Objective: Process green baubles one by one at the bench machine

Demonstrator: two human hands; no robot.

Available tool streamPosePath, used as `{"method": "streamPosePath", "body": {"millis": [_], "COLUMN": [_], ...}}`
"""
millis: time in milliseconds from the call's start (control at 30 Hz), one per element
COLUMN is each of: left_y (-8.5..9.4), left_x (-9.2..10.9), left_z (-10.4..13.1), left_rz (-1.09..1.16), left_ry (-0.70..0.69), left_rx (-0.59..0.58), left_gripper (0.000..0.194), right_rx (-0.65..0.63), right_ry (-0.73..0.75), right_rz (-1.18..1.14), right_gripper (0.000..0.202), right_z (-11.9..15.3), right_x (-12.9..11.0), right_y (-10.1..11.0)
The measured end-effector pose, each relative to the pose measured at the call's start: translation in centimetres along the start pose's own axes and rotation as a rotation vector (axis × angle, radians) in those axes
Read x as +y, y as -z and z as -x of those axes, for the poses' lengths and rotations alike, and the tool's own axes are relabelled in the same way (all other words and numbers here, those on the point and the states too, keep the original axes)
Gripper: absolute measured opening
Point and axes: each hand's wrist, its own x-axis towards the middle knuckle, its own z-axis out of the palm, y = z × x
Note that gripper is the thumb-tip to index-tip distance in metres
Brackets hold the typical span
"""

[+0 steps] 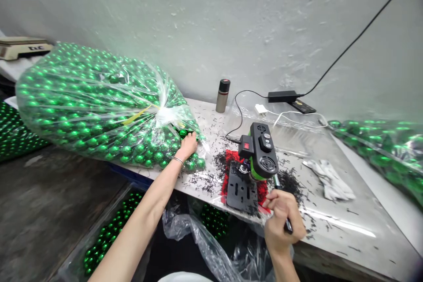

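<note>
A large clear plastic bag [99,101] full of shiny green balls lies on the left of the table, gathered at a knot. My left hand [189,144], with a bangle on the wrist, reaches to an opening near the knot, its fingers closed at the green balls; what they grip is hidden. A small black and green drill-press-like machine [262,150] stands over a black slotted base plate [241,189] on a red mat. My right hand [284,216] is wrapped round the machine's black-ended lever [288,226].
Small black shavings lie round the machine. Behind it are a bottle [223,96], a power adapter [282,96] with cables and a dark phone-like item [302,106]. White gloves [330,180] and another ball bag [383,145] are at right. Open bags of balls [114,229] sit below.
</note>
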Motion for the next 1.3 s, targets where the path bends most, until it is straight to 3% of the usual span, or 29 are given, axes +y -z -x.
{"method": "streamPosePath", "body": {"millis": [133,267,333,433,500,667,900,1067,1300], "left_y": [0.9,2.3,3.0,3.4,3.1,0.5,-3.2,-4.0,-3.6], "left_x": [0.3,0.5,0.6,1.1,1.6,3.2,4.0,4.2,4.4], "left_z": [0.2,2.3,4.2,7.2,9.1,12.2,14.6,15.1,15.3], "left_rz": [0.315,0.649,0.954,1.548,1.704,1.627,1.515,1.439,1.393], "left_ry": [0.06,0.132,0.24,0.511,0.613,0.656,0.716,0.683,0.621], "left_rx": [0.008,-0.026,-0.081,-0.23,-0.301,-0.386,-0.469,-0.494,-0.474], "left_gripper": [0.017,0.02,0.02,0.014,0.013,0.009,0.008,0.005,0.012], "right_rx": [-0.064,-0.074,-0.061,-0.055,-0.053,-0.066,-0.08,-0.089,-0.08], "right_ry": [0.043,0.078,0.074,0.061,0.063,0.077,0.066,0.103,0.108], "right_rz": [0.008,0.008,0.004,-0.002,-0.002,0.015,0.044,0.049,0.033], "right_gripper": [0.028,0.03,0.029,0.029,0.029,0.029,0.031,0.032,0.031], "right_z": [-0.3,-0.7,-0.7,-0.6,-0.6,-0.6,-0.8,-1.0,-1.0], "right_x": [-0.3,-0.6,-0.6,-0.5,-0.5,-0.7,-1.1,-1.4,-1.4], "right_y": [0.2,0.3,0.2,0.1,0.1,0.1,0.1,0.0,-0.1]}}
